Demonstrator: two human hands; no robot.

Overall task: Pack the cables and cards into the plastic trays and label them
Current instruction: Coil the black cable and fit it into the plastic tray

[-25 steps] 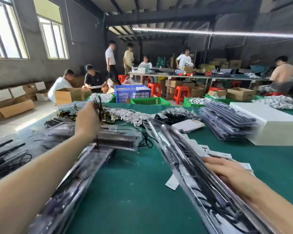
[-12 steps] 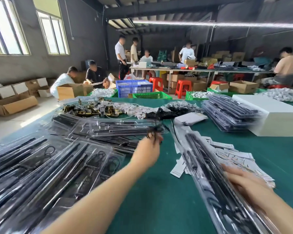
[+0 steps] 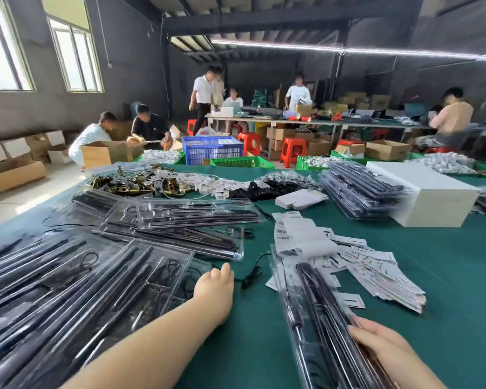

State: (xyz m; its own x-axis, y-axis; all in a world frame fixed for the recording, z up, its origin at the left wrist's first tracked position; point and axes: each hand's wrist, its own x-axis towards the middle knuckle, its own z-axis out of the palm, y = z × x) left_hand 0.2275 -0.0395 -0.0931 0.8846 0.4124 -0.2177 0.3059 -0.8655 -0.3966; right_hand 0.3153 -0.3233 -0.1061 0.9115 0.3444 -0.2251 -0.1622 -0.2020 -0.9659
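Packing station seen from the head camera. The left hand [image 3: 215,282] reaches over the green worktop [image 3: 253,332] with its back to the camera, fingers curled downward near a thin black cable [image 3: 253,272] lying loose on the felt; whether the fingertips have hold of the cable cannot be told. The right hand [image 3: 382,346] lies with fairly straight fingers on the near end of a long clear plastic tray [image 3: 314,310] loaded with dark rods, steadying it. Just right of that tray, partly under it, lies a scatter of printed labels and cards [image 3: 348,256].

Risks, as judgements: the loose cable is thin and springy, so a hurried pinch may miss it or drag it under the neighbouring filled trays [image 3: 82,290] at left; the tray under the right hand is light and slick and could skid on the felt or spill its rods if pressed off-centre; the overlapped labels may be swept aside or picked up more than one at a time.

Surface: green felt carrying piles of brass fittings [image 3: 135,186], small white packets, a stack of finished trays [image 3: 359,192] and a white box [image 3: 421,192]. Room: a dim concrete workshop with windows at left, a strip light overhead, other workers at a far table among cardboard cartons, plastic crates and red stools
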